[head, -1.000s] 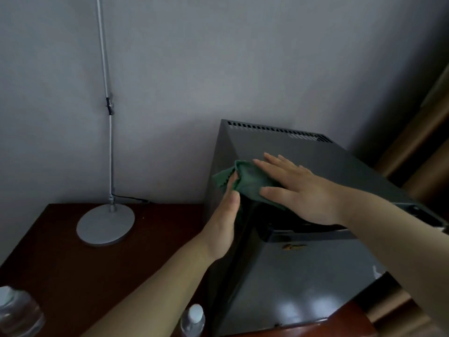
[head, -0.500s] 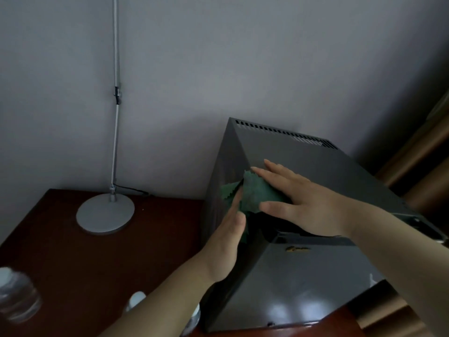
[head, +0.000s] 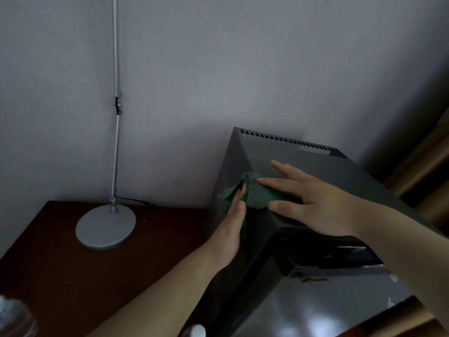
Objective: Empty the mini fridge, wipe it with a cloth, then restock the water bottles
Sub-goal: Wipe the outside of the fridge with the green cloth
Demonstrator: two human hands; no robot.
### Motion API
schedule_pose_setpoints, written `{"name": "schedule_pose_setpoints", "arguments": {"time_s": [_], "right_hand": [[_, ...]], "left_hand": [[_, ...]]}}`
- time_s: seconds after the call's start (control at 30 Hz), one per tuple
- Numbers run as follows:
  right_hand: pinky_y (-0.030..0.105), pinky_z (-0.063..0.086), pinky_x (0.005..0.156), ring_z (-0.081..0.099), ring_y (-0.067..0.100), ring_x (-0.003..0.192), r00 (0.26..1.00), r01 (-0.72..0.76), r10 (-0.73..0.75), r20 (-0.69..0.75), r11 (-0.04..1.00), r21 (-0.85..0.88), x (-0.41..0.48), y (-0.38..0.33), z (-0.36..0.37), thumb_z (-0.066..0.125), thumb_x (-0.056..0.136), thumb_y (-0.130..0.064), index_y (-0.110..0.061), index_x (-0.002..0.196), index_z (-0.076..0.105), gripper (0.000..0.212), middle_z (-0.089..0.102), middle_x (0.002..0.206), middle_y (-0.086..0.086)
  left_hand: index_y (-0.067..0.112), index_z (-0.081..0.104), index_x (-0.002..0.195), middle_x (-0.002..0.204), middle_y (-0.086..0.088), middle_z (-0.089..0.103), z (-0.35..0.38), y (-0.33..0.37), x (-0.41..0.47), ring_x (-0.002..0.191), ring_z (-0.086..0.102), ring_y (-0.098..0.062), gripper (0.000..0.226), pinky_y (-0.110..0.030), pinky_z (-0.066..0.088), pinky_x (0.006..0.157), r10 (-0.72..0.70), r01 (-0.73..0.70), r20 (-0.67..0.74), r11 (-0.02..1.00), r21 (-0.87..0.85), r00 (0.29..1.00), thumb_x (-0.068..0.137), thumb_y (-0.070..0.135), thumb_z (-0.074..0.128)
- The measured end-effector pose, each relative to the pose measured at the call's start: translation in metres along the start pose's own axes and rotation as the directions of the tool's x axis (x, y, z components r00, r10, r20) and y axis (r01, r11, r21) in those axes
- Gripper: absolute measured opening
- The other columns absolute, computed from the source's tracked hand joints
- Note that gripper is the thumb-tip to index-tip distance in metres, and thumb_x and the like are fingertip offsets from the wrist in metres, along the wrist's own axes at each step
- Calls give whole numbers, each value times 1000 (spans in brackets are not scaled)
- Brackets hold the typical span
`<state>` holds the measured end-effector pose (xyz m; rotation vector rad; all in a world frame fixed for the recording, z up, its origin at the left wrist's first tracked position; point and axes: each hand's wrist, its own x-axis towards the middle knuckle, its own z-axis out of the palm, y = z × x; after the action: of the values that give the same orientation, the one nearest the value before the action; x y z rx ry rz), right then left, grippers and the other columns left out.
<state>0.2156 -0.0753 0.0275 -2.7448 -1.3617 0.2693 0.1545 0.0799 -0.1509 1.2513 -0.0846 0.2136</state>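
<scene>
A dark grey mini fridge (head: pixel 313 164) stands on a dark wooden table, its door closed. A green cloth (head: pixel 257 193) is draped over the fridge's upper left edge. My right hand (head: pixel 313 205) lies flat on the fridge top and presses the cloth down with spread fingers. My left hand (head: pixel 230 229) is flat against the fridge's left side, fingertips on the hanging part of the cloth. A clear water bottle (head: pixel 14 319) shows at the bottom left corner. The white cap of another bottle (head: pixel 197 331) peeks in at the bottom edge beside the fridge.
A silver lamp with a round base (head: pixel 105 226) and a thin pole stands on the wooden table (head: pixel 73 276) left of the fridge, its cord running to the wall. A grey wall is close behind. Wooden furniture (head: pixel 425 166) sits at the right.
Both hands and the cloth have slid a little farther back along the fridge's upper left edge. The view has tilted upward, so the bottles sit lower in the frame.
</scene>
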Motion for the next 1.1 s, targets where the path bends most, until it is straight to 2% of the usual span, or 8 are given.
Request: {"name": "schedule_pose_setpoints", "arguments": {"time_s": [0.23, 0.37, 0.5, 0.6, 0.77, 0.93, 1.03, 1.1], "right_hand": [[45, 5, 126, -7, 7, 153, 984, -176, 176, 16, 984, 10, 62, -2, -11, 32, 75, -84, -60, 151, 9, 83, -5, 167, -18], [50, 3, 125, -11, 11, 154, 969, -240, 242, 45, 970, -46, 90, 0, -12, 28, 75, -86, -58, 153, 2, 87, -9, 167, -17], [54, 3, 124, -12, 15, 154, 960, -266, 269, 76, 962, -56, 112, -5, -13, 28, 75, -88, -58, 153, -1, 89, -12, 167, -16], [54, 3, 124, -12, 15, 154, 956, -279, 282, 78, 959, -54, 126, -4, -12, 29, 74, -89, -58, 152, -2, 89, -12, 167, -16], [54, 4, 124, -12, 15, 154, 954, -284, 288, 82, 957, -53, 136, -4, -11, 32, 77, -89, -58, 151, -10, 91, -13, 166, -18], [52, 3, 125, -14, 7, 152, 958, -281, 284, 48, 958, -60, 135, -2, -6, 25, 69, -96, -59, 148, -18, 97, -15, 165, -22], [52, 4, 125, -14, 7, 152, 956, -284, 288, 49, 956, -65, 136, -3, -6, 23, 67, -96, -62, 146, -18, 95, -13, 165, -22], [52, 4, 125, -14, 8, 153, 955, -290, 293, 45, 955, -61, 136, -3, -5, 23, 66, -98, -63, 145, -18, 95, -12, 165, -22]], "left_hand": [[52, 24, 154, 163, 21, 25, -35, -9, 66, 151, 18, -2, 83, -45, 16, 126, -37, 38, -28, 999, 22, 999, 81, 89, 41], [47, 30, 153, 161, 18, 31, -57, -14, 100, 148, 26, -5, 99, -43, 20, 125, -133, 127, -100, 990, -66, 986, 68, 95, 46], [58, 41, 143, 158, 17, 38, -86, -44, 137, 146, 35, -11, 84, -47, 25, 122, -220, 208, -99, 971, -122, 970, 68, 96, 50], [56, 38, 146, 158, 19, 36, -94, -42, 141, 148, 31, -10, 82, -46, 23, 123, -228, 220, -86, 971, -96, 970, 73, 92, 49], [47, 25, 155, 162, 20, 27, -90, -10, 117, 149, 23, -1, 88, -43, 19, 126, -119, 119, -4, 992, 35, 993, 80, 91, 35], [52, 11, 156, 164, 26, 16, -86, 1, 115, 149, 13, 7, 81, -41, 16, 126, -8, -8, 98, 987, 162, 995, 85, 89, 24], [47, 13, 157, 164, 24, 16, -87, 15, 127, 150, 13, 4, 85, -40, 14, 126, -15, 2, 73, 986, 169, 997, 84, 89, 26], [40, 17, 159, 162, 21, 19, -91, 28, 139, 148, 16, 3, 78, -30, 14, 123, -53, 50, 19, 986, 160, 998, 90, 78, 24]]}}
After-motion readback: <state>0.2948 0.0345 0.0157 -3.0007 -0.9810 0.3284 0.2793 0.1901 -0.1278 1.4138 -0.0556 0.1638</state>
